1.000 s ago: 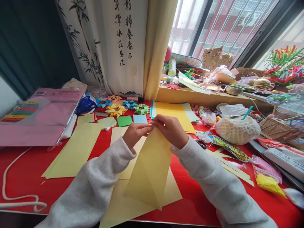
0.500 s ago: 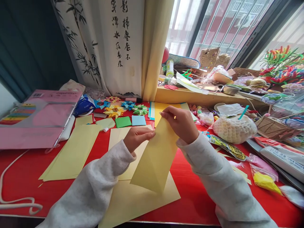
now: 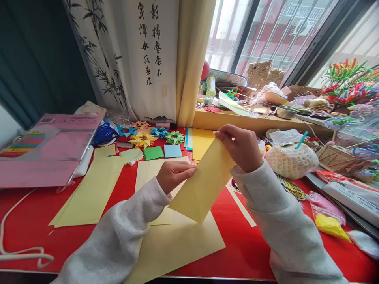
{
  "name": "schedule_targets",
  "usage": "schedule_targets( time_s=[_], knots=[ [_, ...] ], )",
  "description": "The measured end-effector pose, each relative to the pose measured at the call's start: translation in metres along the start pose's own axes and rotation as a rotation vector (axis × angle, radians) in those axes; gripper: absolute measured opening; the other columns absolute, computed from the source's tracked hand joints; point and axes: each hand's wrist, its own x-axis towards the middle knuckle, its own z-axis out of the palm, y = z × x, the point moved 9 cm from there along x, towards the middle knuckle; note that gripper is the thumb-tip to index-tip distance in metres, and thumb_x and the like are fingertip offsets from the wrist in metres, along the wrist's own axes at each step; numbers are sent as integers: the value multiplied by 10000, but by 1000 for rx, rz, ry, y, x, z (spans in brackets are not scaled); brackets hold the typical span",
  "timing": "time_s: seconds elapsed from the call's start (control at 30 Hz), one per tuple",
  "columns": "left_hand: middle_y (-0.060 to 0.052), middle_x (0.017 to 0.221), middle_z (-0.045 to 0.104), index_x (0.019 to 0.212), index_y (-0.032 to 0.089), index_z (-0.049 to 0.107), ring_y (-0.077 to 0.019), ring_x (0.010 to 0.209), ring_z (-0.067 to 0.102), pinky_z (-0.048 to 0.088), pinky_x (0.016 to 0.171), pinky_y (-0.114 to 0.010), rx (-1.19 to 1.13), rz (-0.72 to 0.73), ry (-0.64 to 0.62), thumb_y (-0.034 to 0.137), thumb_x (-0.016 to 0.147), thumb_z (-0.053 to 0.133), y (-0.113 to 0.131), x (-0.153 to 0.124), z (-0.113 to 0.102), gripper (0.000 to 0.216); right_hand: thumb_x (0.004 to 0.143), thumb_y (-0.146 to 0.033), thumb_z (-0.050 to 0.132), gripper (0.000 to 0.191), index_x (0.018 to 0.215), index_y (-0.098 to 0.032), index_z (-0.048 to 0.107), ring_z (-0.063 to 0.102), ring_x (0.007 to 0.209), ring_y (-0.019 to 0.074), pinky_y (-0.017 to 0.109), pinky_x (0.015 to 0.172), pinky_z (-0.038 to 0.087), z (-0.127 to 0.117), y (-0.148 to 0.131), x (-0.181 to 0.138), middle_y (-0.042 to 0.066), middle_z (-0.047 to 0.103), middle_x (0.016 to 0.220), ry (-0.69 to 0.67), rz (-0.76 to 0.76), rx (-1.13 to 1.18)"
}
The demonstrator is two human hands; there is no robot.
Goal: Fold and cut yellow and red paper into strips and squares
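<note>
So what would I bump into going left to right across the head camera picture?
Pink paper pack → flat yellow sheet → left hand → yellow paper strip, pinched by both hands → right hand → white netted bundle → colourful flowers.

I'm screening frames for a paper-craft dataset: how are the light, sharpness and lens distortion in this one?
Head view: daylight through the window washes out its panes; the yellow paper strip, left hand and right hand are evenly lit and sharp; the wide lens tilts the window bars and stretches the sleeves; the dark curtain at left loses detail.
</note>
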Motion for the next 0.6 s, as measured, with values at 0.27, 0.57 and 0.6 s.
schedule_targets(
  time_s=[0.27,0.57,0.6],
  knots=[
    [-82,773,637,800,119,654,-168,712,567,442,622,-266,22,35,-23,223,726,494,-1,0,2,204,742,-326,456,208,646,-182,570,432,469,102,212,501,323,-5,8,2,-4,535,522,30,32,-75],
    [-72,718,628,774,118,650,-155,661,550,430,577,-256,55,30,-74,229,727,484,-6,0,6,205,740,-375,446,255,701,-172,595,470,514,123,233,519,336,-37,43,4,13,537,539,171,104,-164],
    [-71,695,623,755,111,648,-150,643,544,426,563,-253,63,23,-81,225,726,484,-6,0,7,202,738,-377,449,258,711,-169,599,466,516,122,234,517,335,-42,50,4,14,538,544,192,127,-176]
  ],
)
